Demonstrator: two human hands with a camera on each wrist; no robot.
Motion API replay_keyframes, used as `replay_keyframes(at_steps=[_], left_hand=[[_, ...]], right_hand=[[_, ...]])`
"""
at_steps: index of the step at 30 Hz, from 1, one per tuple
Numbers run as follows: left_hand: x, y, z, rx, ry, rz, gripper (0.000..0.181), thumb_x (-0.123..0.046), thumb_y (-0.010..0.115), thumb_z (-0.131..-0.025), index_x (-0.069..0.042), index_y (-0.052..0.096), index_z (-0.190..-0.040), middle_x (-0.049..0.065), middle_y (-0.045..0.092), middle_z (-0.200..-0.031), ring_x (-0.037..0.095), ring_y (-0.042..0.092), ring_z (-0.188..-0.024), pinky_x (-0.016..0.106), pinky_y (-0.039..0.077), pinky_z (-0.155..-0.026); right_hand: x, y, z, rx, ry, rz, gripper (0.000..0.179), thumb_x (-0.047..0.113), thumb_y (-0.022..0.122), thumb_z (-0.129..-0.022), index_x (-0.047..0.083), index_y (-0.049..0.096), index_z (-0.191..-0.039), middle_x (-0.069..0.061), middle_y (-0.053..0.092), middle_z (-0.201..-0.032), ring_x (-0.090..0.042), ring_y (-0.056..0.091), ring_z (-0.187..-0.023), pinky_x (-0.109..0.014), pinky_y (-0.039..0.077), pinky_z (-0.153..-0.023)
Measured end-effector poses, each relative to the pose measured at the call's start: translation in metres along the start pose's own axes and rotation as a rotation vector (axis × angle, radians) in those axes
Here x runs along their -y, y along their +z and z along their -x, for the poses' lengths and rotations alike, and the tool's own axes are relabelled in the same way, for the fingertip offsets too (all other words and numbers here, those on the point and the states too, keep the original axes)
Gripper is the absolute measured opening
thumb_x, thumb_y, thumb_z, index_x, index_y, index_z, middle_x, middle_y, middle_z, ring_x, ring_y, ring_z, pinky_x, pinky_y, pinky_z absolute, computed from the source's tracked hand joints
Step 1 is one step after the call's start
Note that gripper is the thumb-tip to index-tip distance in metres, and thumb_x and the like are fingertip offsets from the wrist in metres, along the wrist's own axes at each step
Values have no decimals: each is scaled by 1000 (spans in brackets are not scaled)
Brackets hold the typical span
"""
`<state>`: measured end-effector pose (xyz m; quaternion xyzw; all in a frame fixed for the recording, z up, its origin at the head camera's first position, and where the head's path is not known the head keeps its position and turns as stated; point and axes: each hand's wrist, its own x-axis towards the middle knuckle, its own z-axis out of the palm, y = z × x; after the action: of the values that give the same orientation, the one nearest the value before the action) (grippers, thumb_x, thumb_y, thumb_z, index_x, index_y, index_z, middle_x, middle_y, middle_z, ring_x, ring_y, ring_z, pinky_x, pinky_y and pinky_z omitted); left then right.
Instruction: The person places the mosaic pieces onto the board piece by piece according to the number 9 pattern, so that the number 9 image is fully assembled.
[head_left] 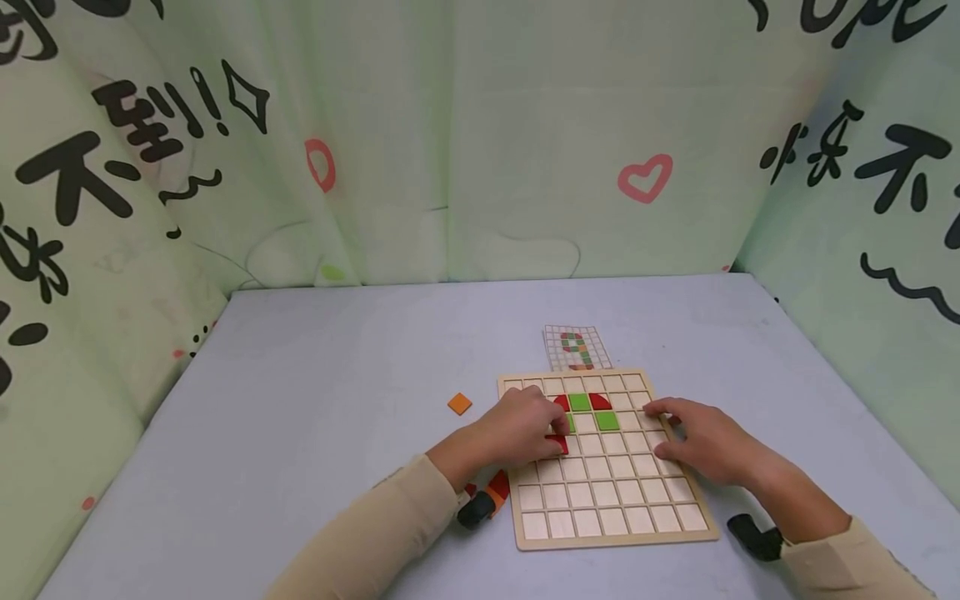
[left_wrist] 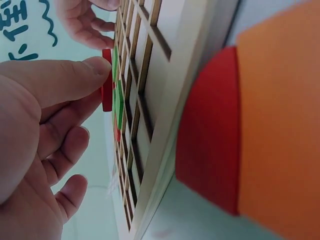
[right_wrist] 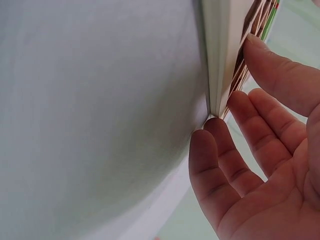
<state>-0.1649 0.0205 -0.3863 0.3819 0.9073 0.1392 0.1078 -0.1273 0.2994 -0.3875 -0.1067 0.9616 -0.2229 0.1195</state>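
My left hand [head_left: 517, 429] pinches a red tile [left_wrist: 106, 97] with a curved side between thumb and fingers, over the left part of a wooden grid board [head_left: 617, 545]. In the left wrist view this tile stands on edge, close to the grid. Green tiles [head_left: 607, 421] and red curved tiles [head_left: 600, 402] sit in the board's upper cells, some partly hidden by the left fingers. At the board's right edge rests my right hand [head_left: 708, 437]. Its thumb [right_wrist: 260, 47] lies over the frame and the other fingers are loosely bent along the side.
A printed pattern card [head_left: 577, 346] lies just beyond the board's far edge. To the left is an orange square tile [head_left: 460, 404]. Red and orange pieces [head_left: 498, 485] lie by the board's left side, partly hidden by the left wrist. Curtains [head_left: 480, 167] surround the white table [head_left: 337, 358].
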Motion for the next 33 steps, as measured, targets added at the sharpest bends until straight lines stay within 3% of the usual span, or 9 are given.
replay_keyframes(at_steps=[8, 33], left_hand=[[-1, 7, -5, 4, 1, -79, 15, -31, 74, -93, -24, 75, -106, -17, 66, -90, 8, 47, -89, 28, 39, -80], [-9, 7, -9, -3, -8, -62, 7, -31, 75, -92, -26, 72, -96, -20, 62, -84, 7, 45, -87, 27, 37, -81]], right_hand=[[0, 0, 0, -3, -4, 1, 54, 18, 77, -86, 0, 56, -133, -23, 58, -127, -42, 55, -111, -59, 44, -90], [0, 0, 0, 2, 6, -15, 56, 18, 77, -87, 0, 55, -134, -24, 57, -129, -43, 53, -113, -61, 43, -92]])
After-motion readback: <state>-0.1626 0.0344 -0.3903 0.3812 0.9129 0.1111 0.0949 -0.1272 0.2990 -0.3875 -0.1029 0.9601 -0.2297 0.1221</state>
